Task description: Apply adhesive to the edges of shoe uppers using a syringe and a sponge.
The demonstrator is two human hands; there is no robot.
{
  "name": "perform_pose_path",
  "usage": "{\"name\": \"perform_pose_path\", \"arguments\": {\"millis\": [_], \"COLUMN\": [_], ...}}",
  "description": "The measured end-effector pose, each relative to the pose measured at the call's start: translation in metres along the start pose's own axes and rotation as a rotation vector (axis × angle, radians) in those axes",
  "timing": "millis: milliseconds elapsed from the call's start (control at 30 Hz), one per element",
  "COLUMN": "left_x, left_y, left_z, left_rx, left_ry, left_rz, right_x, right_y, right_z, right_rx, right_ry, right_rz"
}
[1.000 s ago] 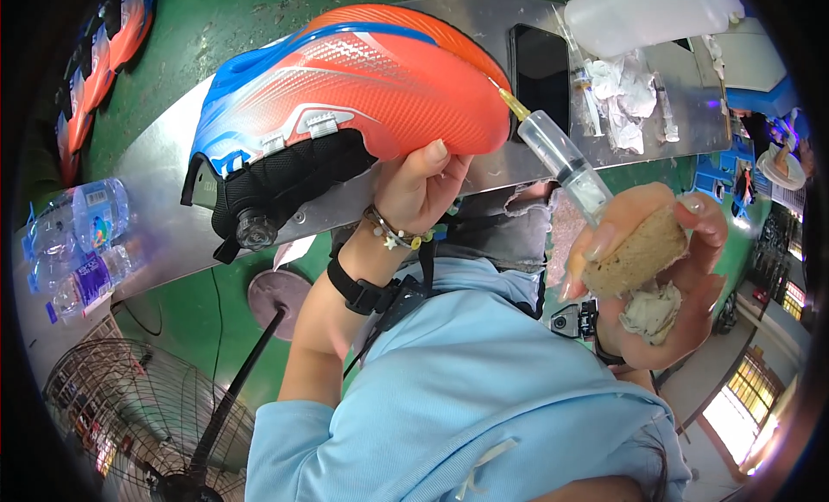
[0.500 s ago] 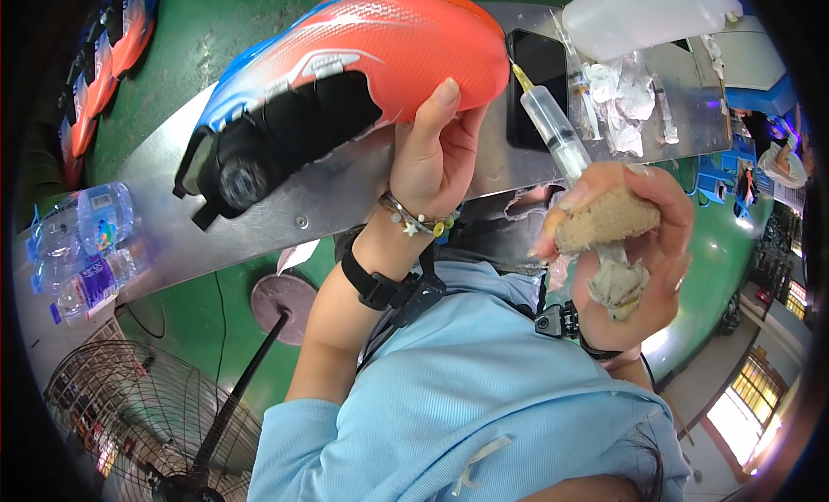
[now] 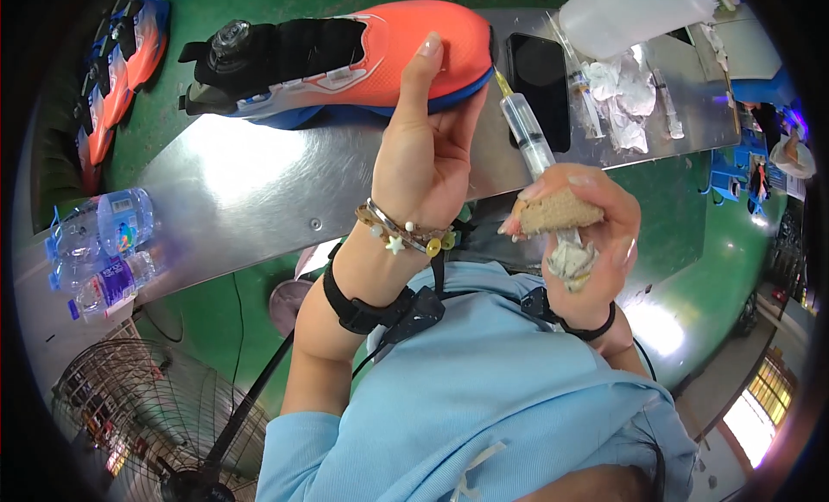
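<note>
1. Metal table (image 3: 268, 204): lies on our far side, smooth and shiny. Anything dropped on it could slide, we judge.
2. Shoe (image 3: 341, 61): orange-red, over the table's far edge, toe right, heel left (whether it touches the metal, we cannot tell). One hand bears it, so a slack grip could let the heel end swing down.
3. Left hand (image 3: 427, 152): half closed around the forefoot, thumb on the upper, fingers beneath. Hard thumb pressure could dent the upper.
4. Right hand (image 3: 606, 260): curled nearly closed, holding syringe, block and wad together. Tightening on one could shift another.
5. Phone (image 3: 548, 83): on the table, just right of the toe. A leak could drip onto it.
6. Syringe (image 3: 522, 126): slants far-left from the fist, rear end hidden. Uneven pressure could expel too much.
7. Tan block (image 3: 561, 212): could slip from the fingers, being held alongside.
8. Pale wad (image 3: 571, 264): loosely crumpled; could smear whatever it brushes.
9. Needle (image 3: 500, 77): at the toe's right edge, touching or just beside, unclear. A jolt could scratch the shoe or prick the left fingers.
</note>
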State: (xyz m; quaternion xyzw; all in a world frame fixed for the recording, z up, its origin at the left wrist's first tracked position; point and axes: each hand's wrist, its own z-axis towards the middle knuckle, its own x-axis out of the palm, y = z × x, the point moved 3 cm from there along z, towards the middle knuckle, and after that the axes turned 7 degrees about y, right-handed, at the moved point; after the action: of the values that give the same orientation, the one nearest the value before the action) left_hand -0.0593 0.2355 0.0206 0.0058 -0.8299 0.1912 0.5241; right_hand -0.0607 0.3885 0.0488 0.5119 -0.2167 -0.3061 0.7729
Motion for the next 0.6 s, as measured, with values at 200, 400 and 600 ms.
{"name": "perform_pose_path", "arguments": {"millis": [200, 400, 600], "left_x": [-0.001, -0.033, -0.159], "left_y": [-0.003, -0.047, -0.277], "left_z": [0.003, 0.046, 0.159], "left_rx": [-0.004, -0.131, 0.334], "left_ry": [-0.02, -0.155, -0.037], "left_rz": [0.006, 0.189, 0.414], "right_x": [0.003, -0.029, -0.102], "right_y": [-0.009, 0.003, 0.003], "right_z": [-0.001, 0.009, -0.016], "right_rx": [-0.016, -0.092, -0.096], "right_ry": [-0.041, -0.231, -0.588], "right_rz": [0.124, -0.012, -0.216]}}
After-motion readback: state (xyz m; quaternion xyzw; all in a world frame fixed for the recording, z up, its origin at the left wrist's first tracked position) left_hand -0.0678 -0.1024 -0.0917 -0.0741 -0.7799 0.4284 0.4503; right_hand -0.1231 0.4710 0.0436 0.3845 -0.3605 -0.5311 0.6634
